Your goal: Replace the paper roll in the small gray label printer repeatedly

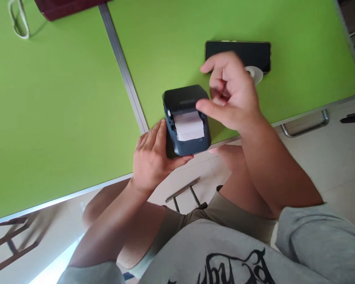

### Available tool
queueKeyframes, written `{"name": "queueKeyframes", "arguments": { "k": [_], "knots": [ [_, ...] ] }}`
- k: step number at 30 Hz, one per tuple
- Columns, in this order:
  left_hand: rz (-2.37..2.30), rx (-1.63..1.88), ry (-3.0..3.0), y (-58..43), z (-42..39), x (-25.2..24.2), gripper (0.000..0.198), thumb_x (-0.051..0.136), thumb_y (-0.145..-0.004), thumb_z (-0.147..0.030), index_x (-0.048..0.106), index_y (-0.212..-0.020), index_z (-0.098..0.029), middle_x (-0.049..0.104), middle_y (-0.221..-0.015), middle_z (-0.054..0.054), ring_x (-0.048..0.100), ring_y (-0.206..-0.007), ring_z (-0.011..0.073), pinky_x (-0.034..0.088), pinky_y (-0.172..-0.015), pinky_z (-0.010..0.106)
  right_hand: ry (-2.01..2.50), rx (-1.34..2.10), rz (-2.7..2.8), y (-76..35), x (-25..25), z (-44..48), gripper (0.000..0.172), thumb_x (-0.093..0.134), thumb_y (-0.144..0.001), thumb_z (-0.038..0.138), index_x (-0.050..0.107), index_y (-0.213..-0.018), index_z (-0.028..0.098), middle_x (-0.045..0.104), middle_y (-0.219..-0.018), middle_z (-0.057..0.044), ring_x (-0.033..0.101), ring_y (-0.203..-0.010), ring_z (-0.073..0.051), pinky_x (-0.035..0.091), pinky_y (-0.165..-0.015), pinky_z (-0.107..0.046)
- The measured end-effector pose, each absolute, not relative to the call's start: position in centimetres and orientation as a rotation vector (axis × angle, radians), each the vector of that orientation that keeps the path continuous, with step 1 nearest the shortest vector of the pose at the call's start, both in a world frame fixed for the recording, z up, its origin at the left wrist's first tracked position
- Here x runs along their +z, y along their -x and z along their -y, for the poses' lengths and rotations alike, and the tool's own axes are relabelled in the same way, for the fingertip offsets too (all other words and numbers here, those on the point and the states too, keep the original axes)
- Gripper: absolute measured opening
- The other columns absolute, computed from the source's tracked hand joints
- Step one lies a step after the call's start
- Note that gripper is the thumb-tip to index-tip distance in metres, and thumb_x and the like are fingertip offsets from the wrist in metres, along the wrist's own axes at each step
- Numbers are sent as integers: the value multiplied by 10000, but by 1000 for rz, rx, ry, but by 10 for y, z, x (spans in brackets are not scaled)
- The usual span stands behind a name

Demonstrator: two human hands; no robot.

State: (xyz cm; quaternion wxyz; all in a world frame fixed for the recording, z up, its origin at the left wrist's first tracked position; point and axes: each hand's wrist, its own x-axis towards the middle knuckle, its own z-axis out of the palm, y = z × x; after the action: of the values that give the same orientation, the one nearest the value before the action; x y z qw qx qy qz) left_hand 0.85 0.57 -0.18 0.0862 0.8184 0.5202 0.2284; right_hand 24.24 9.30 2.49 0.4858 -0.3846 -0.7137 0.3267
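Note:
A dark, boxy label printer (185, 146) stands at the table's near edge, a white strip of paper (190, 127) lying over its front. My left hand (152, 154) grips its lower left corner, fingers along the side and thumb across the front. Beside the printer's right side, my right hand (231, 88) is raised with thumb and index finger apart, the other fingers curled in and nothing seen between them. Its thumb overlaps the printer's upper right corner in view; whether it touches cannot be told. A white paper roll (257, 75) is partly hidden behind this hand.
A phone (256, 55) lies face up beyond my right hand. The green table (62, 98) has a grey metal seam (122, 65) left of the printer. A dark red object (63, 8) with a pale cord loop (23, 23) sits at the far left. Metal stool legs show below.

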Motion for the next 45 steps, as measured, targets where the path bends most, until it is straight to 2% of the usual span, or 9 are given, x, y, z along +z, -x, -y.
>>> {"name": "queueKeyframes", "arguments": {
  "k": [4,8,12,17,24,30,35,40,45],
  "knots": [
    [-1543,712,-2463,-8,-5,-3,1066,484,-851,-924,529,-1488,-71,693,-1387,256,720,-1220,403,564,-983,509,920,583,1716,-229,48,-98,27,641,-958,233,618,-958,247,438,-572,110,425,-460,-78,313,-529,-283],
    [-1535,719,-2498,-7,-5,-2,1057,469,-868,-911,532,-1472,-46,696,-1374,268,722,-1211,406,572,-973,507,952,537,1845,-221,58,-94,93,649,-950,275,638,-883,212,649,-691,58,541,-514,-70,355,-519,-256],
    [-1497,724,-2560,-7,-6,2,990,472,-919,-852,535,-1444,-15,707,-1336,285,728,-1203,395,584,-963,483,1277,263,2315,-213,68,-88,101,621,-914,210,705,-857,211,673,-647,18,547,-532,-122,313,-545,-279],
    [-1488,743,-2579,-6,-6,3,970,487,-925,-836,531,-1441,-15,710,-1323,285,731,-1200,388,594,-965,477,1624,227,2650,-209,83,-83,244,654,-859,135,718,-1064,251,690,-694,-7,538,-530,-147,193,-546,-290],
    [-1489,738,-2586,-7,-7,2,948,477,-938,-827,522,-1448,-28,712,-1326,273,727,-1213,380,597,-973,473,1702,402,2716,-209,90,-87,404,582,-889,173,672,-1265,288,762,-868,-20,601,-642,-180,195,-554,-305],
    [-1504,735,-2595,-7,-7,2,953,469,-934,-834,540,-1426,-20,717,-1303,281,738,-1167,391,607,-931,488,1387,1061,1991,-238,91,-86,393,710,-826,282,667,-1215,261,770,-1049,-19,640,-772,-158,382,-587,-272],
    [-1499,729,-2561,-7,-7,2,975,481,-927,-835,524,-1451,-14,705,-1318,286,726,-1193,387,592,-965,481,1152,1395,951,-251,52,-81,479,628,-747,620,596,-1061,260,653,-767,11,398,-476,-101,215,-406,-271],
    [-1516,719,-2513,-6,-6,1,994,519,-895,-856,467,-1539,-100,691,-1373,250,715,-1217,379,578,-991,488,1345,1151,1039,-246,17,-66,305,726,-789,432,524,-954,273,500,-723,56,423,-553,-99,292,-465,-236],
    [-1517,739,-2507,-5,-6,-1,994,512,-894,-861,469,-1539,-105,697,-1364,258,725,-1193,388,590,-962,505,1404,619,1564,-247,11,-62,164,636,-880,376,520,-888,262,614,-815,-5,572,-726,-178,520,-698,-355]
  ]
}}
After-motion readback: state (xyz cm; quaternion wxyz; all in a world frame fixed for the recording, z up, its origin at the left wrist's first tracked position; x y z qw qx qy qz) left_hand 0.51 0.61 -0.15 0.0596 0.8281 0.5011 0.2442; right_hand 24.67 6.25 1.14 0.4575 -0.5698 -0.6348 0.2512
